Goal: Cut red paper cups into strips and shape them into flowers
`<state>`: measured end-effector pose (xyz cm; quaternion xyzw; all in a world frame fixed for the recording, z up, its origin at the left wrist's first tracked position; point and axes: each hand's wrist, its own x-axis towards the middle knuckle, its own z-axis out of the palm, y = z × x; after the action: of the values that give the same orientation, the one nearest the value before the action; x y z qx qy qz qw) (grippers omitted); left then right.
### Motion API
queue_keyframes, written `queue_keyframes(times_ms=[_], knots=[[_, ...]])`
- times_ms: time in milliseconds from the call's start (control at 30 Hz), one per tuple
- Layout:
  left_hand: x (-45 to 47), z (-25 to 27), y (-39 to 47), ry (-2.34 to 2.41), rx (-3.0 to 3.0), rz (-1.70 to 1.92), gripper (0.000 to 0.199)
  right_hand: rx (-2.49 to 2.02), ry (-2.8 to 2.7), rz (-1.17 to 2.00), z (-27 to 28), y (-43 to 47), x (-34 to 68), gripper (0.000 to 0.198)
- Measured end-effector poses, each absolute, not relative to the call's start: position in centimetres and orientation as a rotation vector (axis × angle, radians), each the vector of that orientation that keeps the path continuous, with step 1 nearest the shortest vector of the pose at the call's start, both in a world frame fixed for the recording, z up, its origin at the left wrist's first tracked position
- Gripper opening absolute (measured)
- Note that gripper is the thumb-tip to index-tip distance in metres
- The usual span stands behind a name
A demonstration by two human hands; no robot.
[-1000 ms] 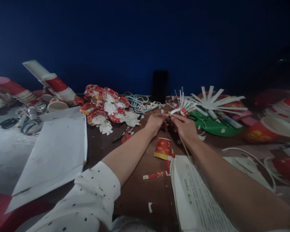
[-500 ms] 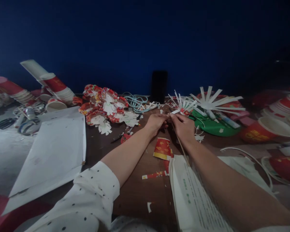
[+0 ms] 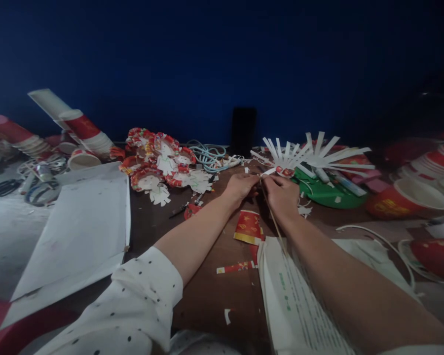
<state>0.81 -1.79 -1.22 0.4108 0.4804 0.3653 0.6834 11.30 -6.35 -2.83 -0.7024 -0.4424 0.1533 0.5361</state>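
Observation:
In the head view my left hand and my right hand meet above the middle of the table, fingertips pinched together. Between them they grip the end of one strip of a paper cup cut into strips; its other white strips fan out beyond my right hand, around a small red patch. From the fingertips a thin tan cord or stick runs down toward me along my right wrist. Just below the hands lies a red and gold cup piece. My fingers hide exactly how strip and cord meet.
A second fanned cup and a green sheet lie right. Red-and-white paper crafts, a blue cable and white board are left. A dark phone-like slab stands behind. A printed booklet lies in front.
The cut cup has turned, so its strips spread wider and face me more. Both hands stay pinched in nearly the same place.

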Motion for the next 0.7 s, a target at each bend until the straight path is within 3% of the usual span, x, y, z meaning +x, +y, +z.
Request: queue_keyframes(times_ms=[367,700], knots=[[0.80,-1.24,-1.49,1.104,0.836,0.841,0.025,-1.569,-1.161,0.340,-2.66,-6.68,10.89,0.030],[0.71,-1.64,-1.43,1.057,0.758,0.919,0.011,-1.518,-1.143,0.508,-2.57,-6.92,10.59,0.035]])
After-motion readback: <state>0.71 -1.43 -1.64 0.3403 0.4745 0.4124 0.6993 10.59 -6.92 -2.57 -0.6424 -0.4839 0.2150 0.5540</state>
